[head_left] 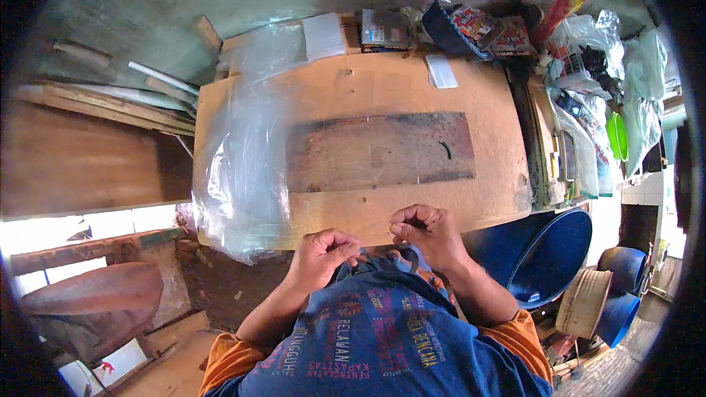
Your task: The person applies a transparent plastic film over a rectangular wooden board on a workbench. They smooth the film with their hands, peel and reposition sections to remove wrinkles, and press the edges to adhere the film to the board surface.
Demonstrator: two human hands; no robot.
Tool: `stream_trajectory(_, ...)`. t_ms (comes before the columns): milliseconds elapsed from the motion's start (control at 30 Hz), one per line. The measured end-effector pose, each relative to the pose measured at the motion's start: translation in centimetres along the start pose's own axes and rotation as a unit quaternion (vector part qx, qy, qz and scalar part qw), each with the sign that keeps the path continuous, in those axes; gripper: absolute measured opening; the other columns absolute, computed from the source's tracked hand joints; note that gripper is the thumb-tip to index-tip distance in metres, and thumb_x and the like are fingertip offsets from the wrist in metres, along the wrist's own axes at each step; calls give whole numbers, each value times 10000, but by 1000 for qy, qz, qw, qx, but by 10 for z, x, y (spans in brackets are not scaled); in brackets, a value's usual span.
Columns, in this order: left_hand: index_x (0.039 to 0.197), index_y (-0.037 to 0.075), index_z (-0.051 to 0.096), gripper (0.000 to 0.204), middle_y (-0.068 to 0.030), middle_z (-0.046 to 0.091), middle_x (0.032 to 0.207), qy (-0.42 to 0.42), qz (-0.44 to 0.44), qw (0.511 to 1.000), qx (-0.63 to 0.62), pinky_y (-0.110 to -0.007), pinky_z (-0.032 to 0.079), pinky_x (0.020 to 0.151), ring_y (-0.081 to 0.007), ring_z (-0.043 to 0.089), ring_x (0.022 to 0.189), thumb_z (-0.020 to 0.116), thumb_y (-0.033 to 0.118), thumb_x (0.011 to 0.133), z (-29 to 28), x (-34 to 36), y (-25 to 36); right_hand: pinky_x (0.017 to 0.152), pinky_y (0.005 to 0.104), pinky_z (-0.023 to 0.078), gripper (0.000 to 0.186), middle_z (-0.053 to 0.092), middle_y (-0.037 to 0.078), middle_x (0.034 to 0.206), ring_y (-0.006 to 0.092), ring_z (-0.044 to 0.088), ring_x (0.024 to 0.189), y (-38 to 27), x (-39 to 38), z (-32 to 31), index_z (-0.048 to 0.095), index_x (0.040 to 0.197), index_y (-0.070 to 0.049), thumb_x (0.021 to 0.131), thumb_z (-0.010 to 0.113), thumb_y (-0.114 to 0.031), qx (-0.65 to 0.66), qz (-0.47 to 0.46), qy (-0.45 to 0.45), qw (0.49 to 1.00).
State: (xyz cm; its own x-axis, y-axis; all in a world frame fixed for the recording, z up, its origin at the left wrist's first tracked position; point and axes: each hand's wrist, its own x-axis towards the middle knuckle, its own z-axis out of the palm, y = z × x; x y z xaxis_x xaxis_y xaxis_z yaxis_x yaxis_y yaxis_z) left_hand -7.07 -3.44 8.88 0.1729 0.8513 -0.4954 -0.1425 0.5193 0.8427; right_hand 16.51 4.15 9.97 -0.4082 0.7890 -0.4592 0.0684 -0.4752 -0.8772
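My left hand (321, 259) is just off the near edge of a wooden table (353, 220), its fingers curled in and thumb pressed to them. To its right, my right hand (428, 234) is closed in a pinch at the same edge. Whatever either hand holds, if anything, is too small or hidden to make out. A wide, shiny sheet of clear plastic (246, 154) drapes over the left part of the table and hangs past its front edge. On the dark rectangular panel (375, 151) in the tabletop lies a small dark curved piece (445, 150).
A small white packet (442, 71) and a stack of whitish sheets (323, 35) lie toward the back. Behind them is a dark blue container (445, 29) with printed packets. Plastic bags (588, 44) hang at the right; a blue drum (555, 257) stands below. Wooden planks (110, 106) lean left.
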Motion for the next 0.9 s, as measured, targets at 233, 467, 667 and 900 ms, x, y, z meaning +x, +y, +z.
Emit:
stream_trajectory(233, 1022, -23, 690, 204, -52, 724, 894, -67, 21, 987, 147, -272, 538, 775, -121, 669, 834, 715, 161, 939, 1, 4, 2, 669, 235, 503, 111, 670, 22, 831, 81, 602, 740, 0, 1, 5, 689, 959, -10, 877, 760, -38, -135, 23, -71, 988)
stream_trajectory(467, 1042, -11, 667, 119, -69, 726, 918, -4, -10, 994, 105, -271, 531, 759, -112, 660, 835, 642, 60, 950, 11, 30, -27, 752, 259, 484, 354, 612, 4, 917, 99, 585, 861, 42, 16, 15, 542, 1233, -31, 923, 711, -58, 52, -40, 62, 996)
stream_trajectory(667, 1013, -4, 652, 117, -53, 712, 860, 116, 36, 991, 59, -256, 521, 707, -95, 645, 777, 665, 103, 968, 19, 52, -74, 745, 236, 496, 236, 660, 30, 933, 97, 608, 842, 89, 22, 23, 585, 1173, -14, 961, 674, -68, 139, 107, 10, 984)
stream_trajectory(900, 957, -7, 644, 158, -26, 680, 789, 111, 23, 993, 42, -242, 497, 649, -58, 611, 729, 689, 144, 967, 11, 84, -98, 691, 236, 506, 128, 664, 18, 855, 80, 599, 776, 120, 31, 16, 645, 1034, 15, 994, 642, -106, 12, 153, -2, 988)
